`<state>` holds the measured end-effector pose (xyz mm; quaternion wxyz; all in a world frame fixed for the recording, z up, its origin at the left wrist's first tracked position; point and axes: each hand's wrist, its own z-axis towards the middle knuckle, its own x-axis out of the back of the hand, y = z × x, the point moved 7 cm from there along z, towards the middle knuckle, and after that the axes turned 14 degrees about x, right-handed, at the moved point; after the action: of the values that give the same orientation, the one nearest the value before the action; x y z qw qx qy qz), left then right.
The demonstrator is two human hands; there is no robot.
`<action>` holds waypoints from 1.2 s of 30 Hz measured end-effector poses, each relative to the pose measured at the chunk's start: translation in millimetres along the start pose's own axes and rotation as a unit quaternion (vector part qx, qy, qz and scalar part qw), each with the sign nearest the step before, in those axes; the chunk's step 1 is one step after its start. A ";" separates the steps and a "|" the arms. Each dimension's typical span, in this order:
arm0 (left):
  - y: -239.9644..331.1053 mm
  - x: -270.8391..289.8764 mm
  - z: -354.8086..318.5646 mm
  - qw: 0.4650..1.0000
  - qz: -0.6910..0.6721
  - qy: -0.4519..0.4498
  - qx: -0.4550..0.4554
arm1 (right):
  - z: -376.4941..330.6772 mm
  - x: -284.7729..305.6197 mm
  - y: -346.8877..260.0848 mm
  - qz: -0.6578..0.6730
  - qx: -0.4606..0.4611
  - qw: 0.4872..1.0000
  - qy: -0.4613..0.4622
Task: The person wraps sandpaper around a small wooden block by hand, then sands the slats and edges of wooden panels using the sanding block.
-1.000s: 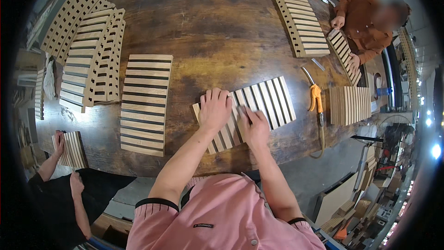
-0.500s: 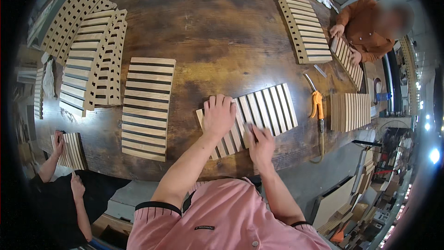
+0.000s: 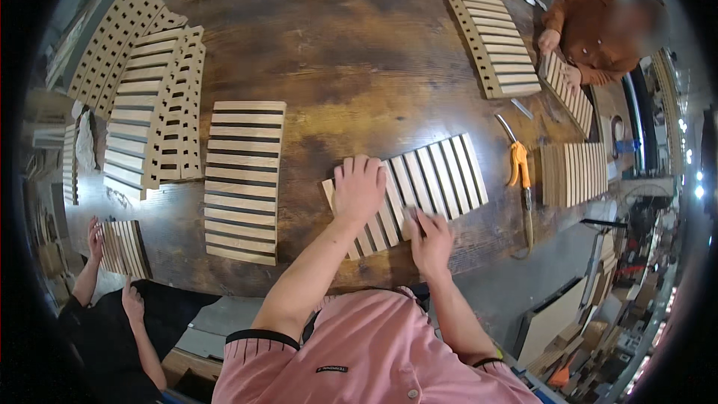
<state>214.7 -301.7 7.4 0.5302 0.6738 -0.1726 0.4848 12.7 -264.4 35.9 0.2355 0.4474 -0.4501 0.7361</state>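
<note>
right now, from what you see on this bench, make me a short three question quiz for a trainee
1. Multiple choice. Where is the left hand?
a) hanging by the person's side
b) on the slatted panel
c) raised in the air

2. True or false: the orange air gun lies to the right of that slatted panel.

3. Fill in the blank: the shirt nearest the camera is ____ in colour.

Key: 1 b; 2 true; 3 pink
</note>
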 end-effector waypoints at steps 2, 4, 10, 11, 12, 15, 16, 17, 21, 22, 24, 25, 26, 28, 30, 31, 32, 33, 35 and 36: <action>-3.0 0.5 0.7 1.000 0.001 0.002 -0.001 | 54.6 -20.4 -9.7 -0.004 0.044 0.998 0.032; 4.5 -3.3 3.7 1.000 0.001 0.009 -0.007 | 108.3 -46.6 -3.1 -0.006 0.034 0.998 0.060; -9.1 -2.4 1.2 1.000 0.010 0.013 0.019 | 69.1 -33.7 -5.5 0.000 0.026 1.000 -0.003; -9.1 -1.6 0.5 1.000 0.012 0.008 0.022 | 39.0 -24.0 -4.7 0.015 0.013 0.999 -0.027; -8.5 -1.6 0.7 1.000 0.010 0.009 0.023 | 5.2 -13.0 -0.6 0.017 0.000 0.999 -0.029; -2.1 -3.7 -1.5 1.000 0.012 0.005 0.003 | 0.3 -9.6 7.4 0.005 0.020 1.000 -0.010; -2.9 -1.8 -1.3 1.000 0.010 0.002 0.002 | 13.0 -11.7 1.0 -0.008 0.047 0.999 0.013; -4.1 -0.4 0.0 1.000 0.010 0.004 0.003 | 48.2 -14.6 -13.3 0.006 0.058 0.998 0.022; 1.8 -1.8 4.1 1.000 0.011 0.006 -0.005 | 138.0 -47.0 -8.2 -0.008 0.037 0.998 0.041; 1.4 -2.7 2.7 1.000 0.015 0.009 -0.005 | 142.2 -49.2 -8.8 -0.017 0.021 0.999 0.027; -1.3 -4.5 1.2 1.000 0.011 0.021 0.007 | 111.4 -41.6 -7.5 -0.005 0.034 0.999 0.018; -3.9 -4.8 0.7 1.000 0.017 0.012 0.014 | 86.2 -37.1 -3.5 0.009 0.026 1.000 -0.002; -5.8 -3.8 2.9 1.000 0.018 0.015 0.019 | 54.5 -30.1 0.2 0.022 0.017 0.999 -0.023; -1.1 -1.9 -2.0 1.000 0.017 0.021 0.008 | -5.7 -6.1 7.5 0.025 0.009 0.999 -0.036; 0.1 -2.0 -1.1 1.000 0.018 0.011 0.008 | -26.8 1.1 8.2 0.003 0.006 0.999 -0.035; 1.2 -1.3 -0.9 1.000 0.022 0.006 0.002 | -30.7 6.6 8.0 -0.016 0.005 1.000 -0.026; -0.6 -1.7 -2.4 1.000 0.021 0.005 0.004 | -21.4 0.5 9.3 0.009 0.014 1.000 -0.024; -2.1 -0.7 -1.6 1.000 0.018 0.012 0.004 | 6.0 -8.3 5.8 0.036 0.024 0.999 -0.019; -2.0 -1.0 -0.8 1.000 0.005 0.020 -0.001 | 69.5 -23.9 -6.3 0.010 0.059 0.998 0.027; 2.2 -0.9 0.0 1.000 0.005 0.022 -0.006 | 99.0 -29.8 -8.5 0.005 0.058 0.998 0.024</action>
<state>212.7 -302.8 7.8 0.5355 0.6588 -0.1670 0.5013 77.9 -345.1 33.1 0.2163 0.4401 -0.4032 0.7727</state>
